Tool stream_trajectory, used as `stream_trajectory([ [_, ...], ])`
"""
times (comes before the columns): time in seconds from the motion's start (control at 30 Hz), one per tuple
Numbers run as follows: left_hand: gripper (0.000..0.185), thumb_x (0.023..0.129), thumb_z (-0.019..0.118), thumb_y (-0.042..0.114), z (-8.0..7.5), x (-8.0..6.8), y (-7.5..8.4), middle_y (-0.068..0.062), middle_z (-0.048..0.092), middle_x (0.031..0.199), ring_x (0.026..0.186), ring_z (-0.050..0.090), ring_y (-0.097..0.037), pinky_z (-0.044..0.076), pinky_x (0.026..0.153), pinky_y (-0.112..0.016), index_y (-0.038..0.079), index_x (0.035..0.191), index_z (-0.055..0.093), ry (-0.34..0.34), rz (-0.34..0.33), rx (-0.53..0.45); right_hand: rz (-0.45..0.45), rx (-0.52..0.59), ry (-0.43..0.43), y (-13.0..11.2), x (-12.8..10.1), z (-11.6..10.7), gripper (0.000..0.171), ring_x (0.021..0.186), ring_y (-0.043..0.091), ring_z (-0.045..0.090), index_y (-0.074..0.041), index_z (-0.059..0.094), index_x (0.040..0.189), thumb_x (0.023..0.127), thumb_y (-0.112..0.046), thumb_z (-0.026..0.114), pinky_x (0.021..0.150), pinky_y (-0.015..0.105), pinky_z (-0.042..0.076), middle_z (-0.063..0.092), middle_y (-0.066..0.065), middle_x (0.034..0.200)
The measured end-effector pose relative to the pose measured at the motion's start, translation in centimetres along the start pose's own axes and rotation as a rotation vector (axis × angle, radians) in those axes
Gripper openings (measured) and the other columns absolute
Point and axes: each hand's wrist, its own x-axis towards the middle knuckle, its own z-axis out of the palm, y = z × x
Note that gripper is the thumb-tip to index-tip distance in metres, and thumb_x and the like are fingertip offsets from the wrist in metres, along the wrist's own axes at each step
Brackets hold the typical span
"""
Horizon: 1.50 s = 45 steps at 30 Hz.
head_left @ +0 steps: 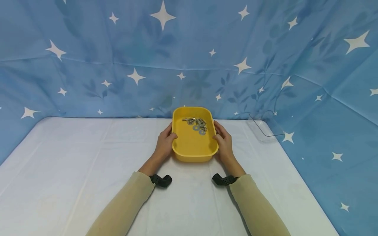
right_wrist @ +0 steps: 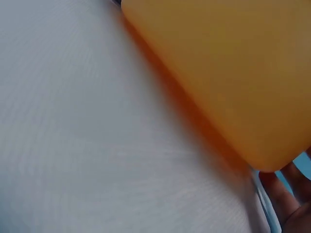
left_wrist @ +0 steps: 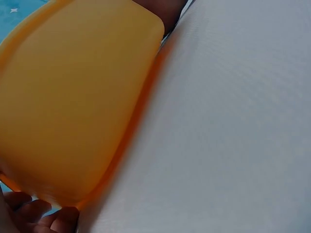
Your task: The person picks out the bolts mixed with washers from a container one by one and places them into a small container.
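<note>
Both hands, the left hand point(head_left: 165, 144) and the right hand point(head_left: 223, 142), are gripping the long sides of a yellow rectangular plastic tray point(head_left: 192, 147) sitting mid-counter on the white cloth-covered counter point(head_left: 73, 170). It is looking light and stiff, best held at the rim, though the loose metal bolts and washers point(head_left: 197, 124) may be sliding if tilted. Only the head view is showing them; the wrist views are showing just the tray's smooth outer wall and fingertips point(left_wrist: 53, 221)

A makeshift recording booth, not a lived-in room: a star-printed blue cloth point(head_left: 189, 59) walls in the white-covered tabletop point(head_left: 73, 164) beyond the fingers.
</note>
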Motion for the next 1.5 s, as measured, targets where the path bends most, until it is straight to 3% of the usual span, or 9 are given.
stream_trajectory([
  [0.23,0.07,0.09,0.042,0.01,-0.5,0.1,-0.3,-0.005,0.043,0.16,0.133,0.054,-0.029,0.043,0.11,-0.043,0.017,0.159,0.034,0.028,0.013,-0.103,-0.121,-0.044,-0.019,-0.2,-0.3,0.2,0.053,0.146,0.028,0.044,-0.005,0.043,0.153,0.101,-0.011,0.049,0.103,0.01,0.045,0.046,0.014,0.158],
  [0.4,0.071,0.091,0.039,0.005,-0.9,0.2,-0.4,-0.01,0.039,0.162,0.136,0.051,-0.034,0.042,0.11,-0.043,0.014,0.161,0.029,-0.022,0.027,-0.17,-0.188,-0.054,-0.027,-0.3,-0.4,0.3,0.05,0.143,0.034,0.047,-0.006,0.045,0.152,0.103,-0.016,0.048,0.103,0.013,0.047,0.048,0.018,0.155],
  [0.63,0.073,0.09,0.038,0.003,-1.1,0.5,-0.7,-0.012,0.038,0.163,0.132,0.051,-0.035,0.043,0.092,-0.016,0.014,0.161,0.027,-0.056,0.051,-0.129,-0.233,-0.03,-0.06,-0.5,-0.5,0.4,0.05,0.143,0.038,0.045,-0.004,0.043,0.153,0.103,-0.014,0.045,0.104,0.015,0.048,0.046,0.021,0.155],
  [0.87,0.076,0.088,0.038,0.003,-0.9,0.6,-0.7,-0.013,0.041,0.16,0.108,0.057,-0.028,0.045,0.088,-0.018,0.012,0.162,0.023,-0.069,0.059,-0.083,-0.269,-0.016,-0.067,-0.5,-0.3,0.3,0.05,0.144,0.037,0.044,-0.004,0.045,0.152,0.103,-0.012,0.043,0.108,0.016,0.045,0.046,0.022,0.155],
  [1.1,0.076,0.088,0.038,0.004,-0.9,0.5,-0.6,-0.022,0.055,0.142,0.086,0.057,-0.017,0.048,0.078,-0.018,0.012,0.162,0.025,-0.074,0.052,-0.09,-0.325,-0.006,-0.059,-0.6,-0.4,0.5,0.05,0.14,0.039,0.047,-0.003,0.046,0.151,0.102,-0.013,0.043,0.11,0.02,0.045,0.049,0.025,0.151],
  [1.3,0.075,0.089,0.037,0.004,-0.7,0.6,-0.7,-0.021,0.052,0.147,0.087,0.057,-0.018,0.046,0.083,-0.017,0.01,0.162,0.023,-0.091,0.069,-0.053,-0.363,-0.005,-0.062,-0.6,-0.3,0.3,0.049,0.14,0.04,0.047,-0.004,0.047,0.15,0.103,-0.014,0.04,0.111,0.023,0.046,0.05,0.025,0.151],
  [1.5,0.074,0.09,0.039,0.004,-0.4,0.4,-0.5,-0.018,0.051,0.151,0.097,0.059,-0.029,0.046,0.084,-0.016,0.012,0.162,0.026,-0.056,0.068,-0.032,-0.322,0.014,-0.065,-0.3,-0.2,0.0,0.049,0.139,0.043,0.047,-0.003,0.046,0.151,0.103,-0.013,0.04,0.107,0.024,0.049,0.048,0.026,0.152],
])
